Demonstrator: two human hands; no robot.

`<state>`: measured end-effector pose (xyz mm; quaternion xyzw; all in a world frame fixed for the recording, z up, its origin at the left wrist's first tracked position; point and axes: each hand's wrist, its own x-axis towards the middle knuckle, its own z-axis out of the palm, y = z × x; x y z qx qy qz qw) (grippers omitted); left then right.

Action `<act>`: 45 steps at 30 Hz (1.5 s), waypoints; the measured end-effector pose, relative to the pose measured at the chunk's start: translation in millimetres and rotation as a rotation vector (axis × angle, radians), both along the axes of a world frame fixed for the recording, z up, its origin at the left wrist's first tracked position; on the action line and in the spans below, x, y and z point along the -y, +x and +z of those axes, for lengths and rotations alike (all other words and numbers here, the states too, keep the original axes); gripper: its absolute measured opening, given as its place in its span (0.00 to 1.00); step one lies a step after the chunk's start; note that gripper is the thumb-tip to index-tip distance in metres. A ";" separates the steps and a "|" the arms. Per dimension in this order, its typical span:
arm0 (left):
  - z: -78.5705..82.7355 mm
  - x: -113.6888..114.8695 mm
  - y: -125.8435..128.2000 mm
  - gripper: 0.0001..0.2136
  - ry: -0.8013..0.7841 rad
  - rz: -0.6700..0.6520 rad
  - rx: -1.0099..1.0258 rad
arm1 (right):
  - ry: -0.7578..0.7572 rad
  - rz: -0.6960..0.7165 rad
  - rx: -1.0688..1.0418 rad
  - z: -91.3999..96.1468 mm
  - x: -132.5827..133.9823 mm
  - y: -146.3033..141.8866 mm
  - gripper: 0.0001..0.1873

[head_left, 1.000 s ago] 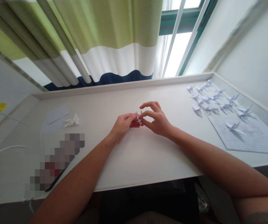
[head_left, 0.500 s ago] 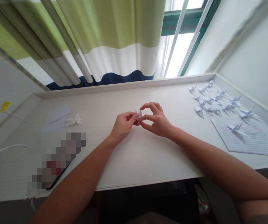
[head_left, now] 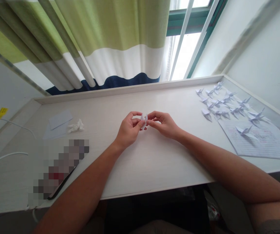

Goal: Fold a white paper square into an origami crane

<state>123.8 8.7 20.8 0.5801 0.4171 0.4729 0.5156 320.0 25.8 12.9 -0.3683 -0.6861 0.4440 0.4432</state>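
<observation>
A small folded white paper crane (head_left: 143,121) is held upright over the middle of the desk, its two points sticking up. My left hand (head_left: 130,129) pinches it from the left between thumb and fingers. From the other side, my right hand (head_left: 163,124) closes thumb and forefinger on its right edge. Fingers cover much of the paper, so its lower folds are hidden. Off to the right stand several finished paper cranes (head_left: 237,109), and one more crane (head_left: 245,131) rests on a lined, written sheet (head_left: 271,143).
White paper pieces (head_left: 60,119) and a crumpled tissue (head_left: 76,126) lie on the left of the white desk (head_left: 130,175). Nearer is a pixelated phone-like object (head_left: 61,169). White cables (head_left: 5,156) run along the left edge. A curtain (head_left: 120,39) hangs behind the raised rim.
My right hand has shifted from spread fingers beside the paper to a closed pinch on its right edge. My left forefinger has lifted behind it. The view has shifted slightly.
</observation>
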 end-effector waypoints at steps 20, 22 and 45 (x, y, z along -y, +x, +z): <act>3.0 6.6 3.7 0.20 -0.007 -0.047 -0.005 | -0.149 0.144 -0.294 12.0 5.6 -3.6 0.18; 2.6 6.8 3.7 0.20 0.015 -0.062 -0.005 | -0.159 0.151 -0.302 12.4 6.6 -4.1 0.18; 5.1 2.6 -4.8 0.17 -0.001 -0.226 -0.052 | -0.076 0.206 -0.234 15.4 4.3 4.1 0.17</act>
